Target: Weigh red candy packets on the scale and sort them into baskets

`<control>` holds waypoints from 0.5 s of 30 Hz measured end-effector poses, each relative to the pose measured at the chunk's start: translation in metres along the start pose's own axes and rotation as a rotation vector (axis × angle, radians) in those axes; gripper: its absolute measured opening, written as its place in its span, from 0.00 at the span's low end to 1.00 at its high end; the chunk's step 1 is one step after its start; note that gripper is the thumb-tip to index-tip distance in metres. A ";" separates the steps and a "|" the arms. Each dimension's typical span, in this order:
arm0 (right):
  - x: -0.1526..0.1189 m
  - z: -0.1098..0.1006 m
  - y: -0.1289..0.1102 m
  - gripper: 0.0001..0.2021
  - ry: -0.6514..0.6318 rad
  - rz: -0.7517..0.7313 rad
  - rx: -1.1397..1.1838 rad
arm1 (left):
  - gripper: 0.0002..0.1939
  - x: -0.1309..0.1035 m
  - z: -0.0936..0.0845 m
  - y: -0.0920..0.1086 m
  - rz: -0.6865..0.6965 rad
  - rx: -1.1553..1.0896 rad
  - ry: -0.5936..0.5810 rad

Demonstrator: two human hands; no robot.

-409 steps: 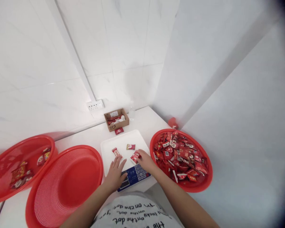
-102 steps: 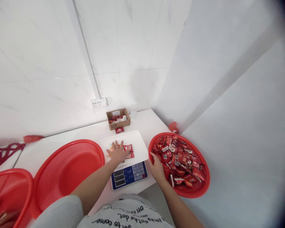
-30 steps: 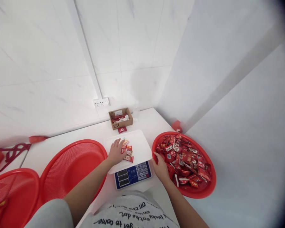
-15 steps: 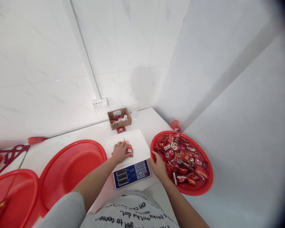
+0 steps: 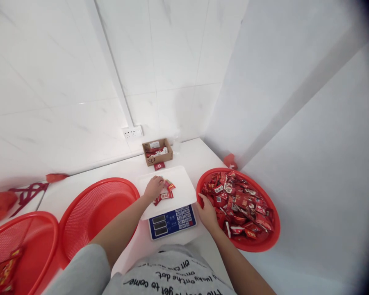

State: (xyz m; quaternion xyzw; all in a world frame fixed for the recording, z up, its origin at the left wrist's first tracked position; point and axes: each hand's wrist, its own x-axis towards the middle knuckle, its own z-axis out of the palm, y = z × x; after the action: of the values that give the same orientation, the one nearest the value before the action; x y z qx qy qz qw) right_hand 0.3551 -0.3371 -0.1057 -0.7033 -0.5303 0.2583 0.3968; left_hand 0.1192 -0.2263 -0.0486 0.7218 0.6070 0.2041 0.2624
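My left hand (image 5: 154,187) is over the white tray of a digital scale (image 5: 173,221), its partly spread fingers touching or just beside a few small red snack packets (image 5: 166,196). Part of the packets is hidden under the fingers, and I see no firm hold on any of them. On the right, my right hand (image 5: 207,213) grips the near left rim of a red plastic basket (image 5: 275,233). That basket holds a heap of red wrapped snack packets (image 5: 244,200).
Behind the scale stands a small cardboard box (image 5: 157,152) with packets inside; one red packet (image 5: 159,166) lies before it. To the left are a red mesh basket (image 5: 94,213) and another red basket (image 5: 49,229) with a few packets. Walls rise behind and at right.
My left hand has shifted slightly back and left relative to the packets, and more of them now show, spread on the tray. My right hand stays on the basket rim. The view has shifted slightly.
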 end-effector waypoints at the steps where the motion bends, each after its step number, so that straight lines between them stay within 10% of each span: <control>1: 0.000 0.000 0.000 0.22 0.000 0.002 0.004 | 0.08 0.000 -0.001 0.001 -0.039 -0.028 0.020; 15: 0.002 0.002 0.005 0.22 -0.005 -0.021 -0.012 | 0.14 -0.003 -0.003 0.001 -0.478 -0.293 -0.007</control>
State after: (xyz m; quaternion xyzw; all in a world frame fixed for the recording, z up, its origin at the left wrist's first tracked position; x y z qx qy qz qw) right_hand 0.3569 -0.3355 -0.1110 -0.6994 -0.5402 0.2527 0.3939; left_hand 0.1173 -0.2290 -0.0457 0.5133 0.7232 0.2194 0.4067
